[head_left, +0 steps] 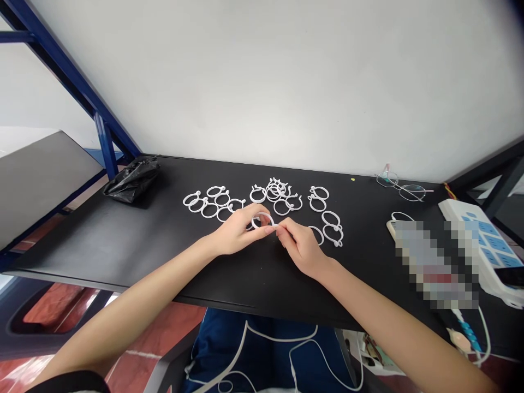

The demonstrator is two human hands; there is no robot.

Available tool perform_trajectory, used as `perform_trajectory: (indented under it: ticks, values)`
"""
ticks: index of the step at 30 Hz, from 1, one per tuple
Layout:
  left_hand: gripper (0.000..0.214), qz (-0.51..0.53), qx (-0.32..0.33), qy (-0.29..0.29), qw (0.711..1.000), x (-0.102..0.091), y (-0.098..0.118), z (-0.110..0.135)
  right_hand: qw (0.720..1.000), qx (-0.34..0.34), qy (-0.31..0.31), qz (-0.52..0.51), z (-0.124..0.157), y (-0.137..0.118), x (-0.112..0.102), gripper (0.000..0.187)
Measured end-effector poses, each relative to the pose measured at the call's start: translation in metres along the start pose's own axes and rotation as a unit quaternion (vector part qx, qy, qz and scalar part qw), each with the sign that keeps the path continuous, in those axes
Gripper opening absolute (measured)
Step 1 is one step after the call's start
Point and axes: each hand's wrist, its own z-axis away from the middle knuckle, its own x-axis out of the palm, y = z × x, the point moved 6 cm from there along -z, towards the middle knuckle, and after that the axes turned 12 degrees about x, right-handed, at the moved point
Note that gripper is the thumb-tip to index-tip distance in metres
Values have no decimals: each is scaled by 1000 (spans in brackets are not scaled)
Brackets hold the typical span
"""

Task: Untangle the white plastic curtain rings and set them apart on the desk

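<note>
My left hand and my right hand meet above a black table top. Between them is a white plastic split ring, held by the fingers of my left hand and pinched at its right side by my right fingertips. Several similar white rings lie flat just beyond my left hand. A tangled heap of rings sits at the middle, and more rings lie just past my right hand. Part of one ring is hidden under my left hand.
A crumpled black plastic bag lies at the table's far left. Wire-rimmed glasses rest near the far right edge. A white power strip and a pixelated, unreadable patch occupy the right side. Blue steel framing rises at the left.
</note>
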Motion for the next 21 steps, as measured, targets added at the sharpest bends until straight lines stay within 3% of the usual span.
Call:
perform_trajectory:
  ticks: [8, 11, 16, 21]
  values:
    - [32, -263, 39, -29, 964, -2, -3, -1, 996, 35, 78, 33, -7, 13, -10, 8]
    - [32, -289, 21, -24, 957, -4, -11, -1, 991, 18, 104, 84, -8, 13, -14, 2]
    - [30, -315, -18, -24, 949, -8, -22, 2, 984, 37, 85, 150, -8, 17, -12, 20]
    - [31, -324, -34, -31, 945, -7, -29, 4, 983, 52, 65, 161, -8, 20, -8, 22]
